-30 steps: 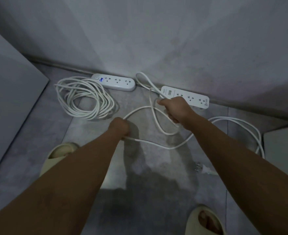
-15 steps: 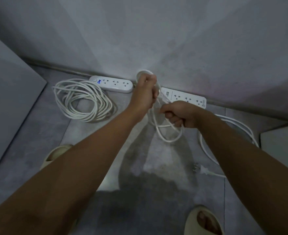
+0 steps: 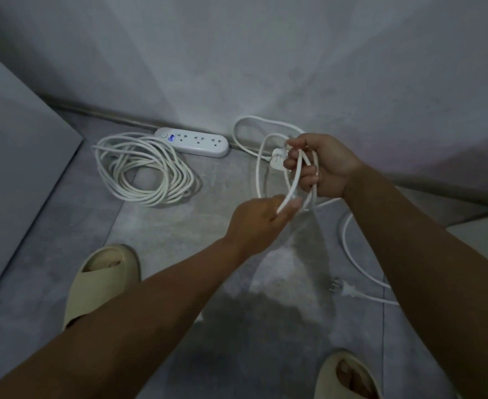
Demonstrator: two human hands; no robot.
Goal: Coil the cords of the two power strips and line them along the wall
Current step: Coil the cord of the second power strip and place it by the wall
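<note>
A white power strip (image 3: pixel 195 141) with a blue light lies against the wall, its coiled cord (image 3: pixel 142 168) beside it on the floor. The second power strip (image 3: pixel 277 159) is mostly hidden behind my right hand (image 3: pixel 320 165), which grips several loops of its white cord (image 3: pixel 258 168). My left hand (image 3: pixel 258 221) pinches the same cord just below the loops. The rest of that cord (image 3: pixel 352 251) trails over the floor to the right and ends in a plug (image 3: pixel 339 289).
Grey wall (image 3: pixel 266 67) ahead with a skirting edge at the floor. A grey panel (image 3: pixel 15 168) stands at the left, a pale block (image 3: pixel 478 237) at the right. My two feet in beige slides (image 3: pixel 101 280) stand on the concrete floor.
My left hand dropped from the top of the loops down the cord toward me. My right hand now holds more loops, raised in front of the second strip. The trailing cord has shortened.
</note>
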